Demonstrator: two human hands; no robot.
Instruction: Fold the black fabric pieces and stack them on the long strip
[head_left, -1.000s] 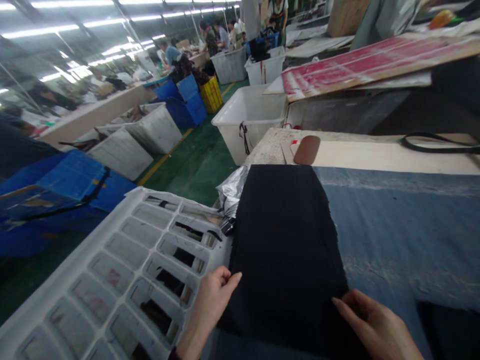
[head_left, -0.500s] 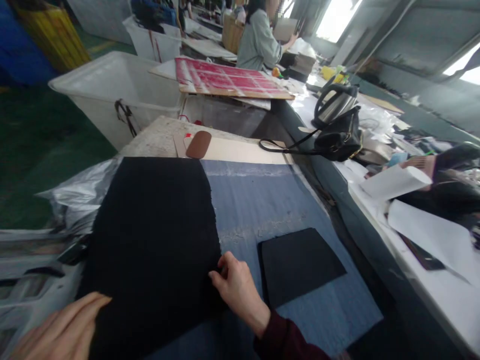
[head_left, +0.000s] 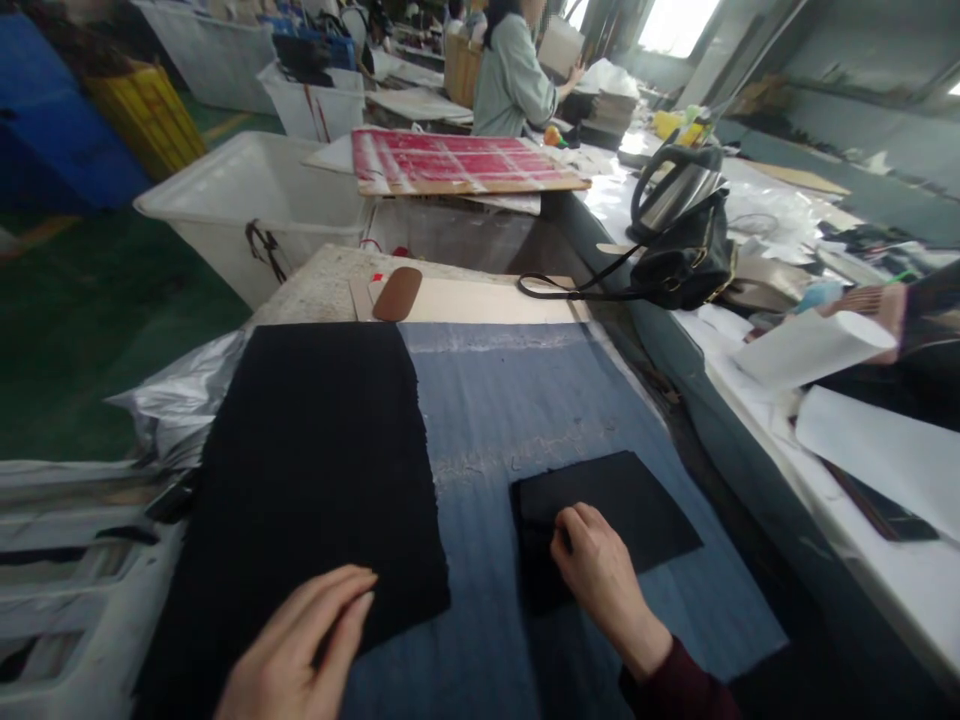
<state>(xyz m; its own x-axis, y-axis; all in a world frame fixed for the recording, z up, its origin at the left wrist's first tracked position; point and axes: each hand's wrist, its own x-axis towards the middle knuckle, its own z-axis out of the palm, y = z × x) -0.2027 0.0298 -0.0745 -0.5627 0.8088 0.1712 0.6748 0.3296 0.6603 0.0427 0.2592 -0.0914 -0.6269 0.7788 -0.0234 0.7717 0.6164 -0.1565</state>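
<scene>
A large black sheet point(head_left: 315, 440) with a ragged right edge lies on the left of the blue-grey work surface point(head_left: 495, 390). My left hand point(head_left: 307, 640) is over its lower part, fingers stretched out and the thumb a little apart from them. To the right lies a small stack of black pieces point(head_left: 637, 510), apart from the large sheet. My right hand point(head_left: 600, 575) is at the left part of this stack, fingers curled toward the thumb in a pinch. Whatever is between those fingertips is hidden against the black.
Beyond the surface lie a pale board point(head_left: 480, 300) and a brown rounded piece point(head_left: 397, 294). A black bag point(head_left: 686, 260), a kettle point(head_left: 679, 190) and a white roll point(head_left: 817, 350) occupy the right bench. White bins point(head_left: 247, 190) stand at far left. A person point(head_left: 510, 80) works behind.
My right hand has moved right, from the large sheet's edge to the small black stack. My left hand has shifted right and inward over the large sheet. The view has turned slightly.
</scene>
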